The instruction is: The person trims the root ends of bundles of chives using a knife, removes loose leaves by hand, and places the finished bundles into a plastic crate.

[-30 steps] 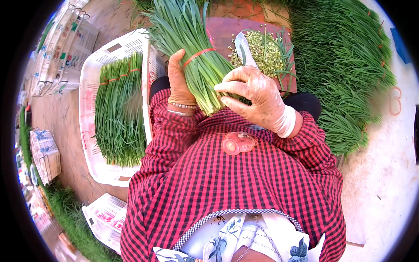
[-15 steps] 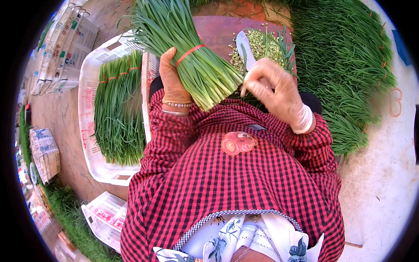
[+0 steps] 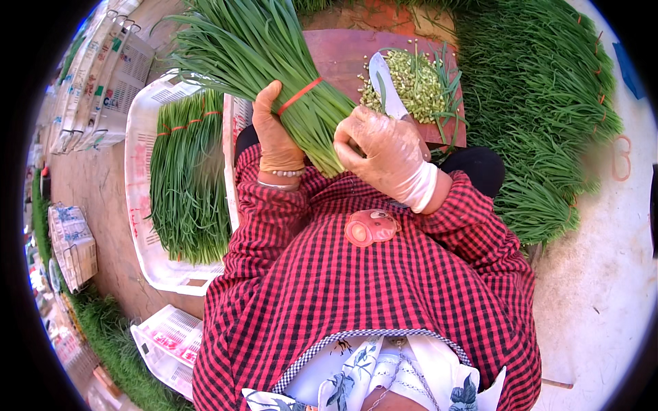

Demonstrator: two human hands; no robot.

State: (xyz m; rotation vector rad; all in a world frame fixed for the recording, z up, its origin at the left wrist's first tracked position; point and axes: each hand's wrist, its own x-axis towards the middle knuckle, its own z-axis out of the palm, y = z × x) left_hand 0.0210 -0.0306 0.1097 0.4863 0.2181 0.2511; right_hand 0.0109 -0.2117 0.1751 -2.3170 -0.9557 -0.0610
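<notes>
Gripping the greens with my left hand, I'd hold lightly to avoid bruising; whether my curled right hand pinches stems, I cannot tell.

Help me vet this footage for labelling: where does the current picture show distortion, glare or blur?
Head view: white crates curve along the left rim; head view: pale ground at right looks overbright; head view: haze blurs the green pile's right edge, held bundle fairly sharp.
</notes>
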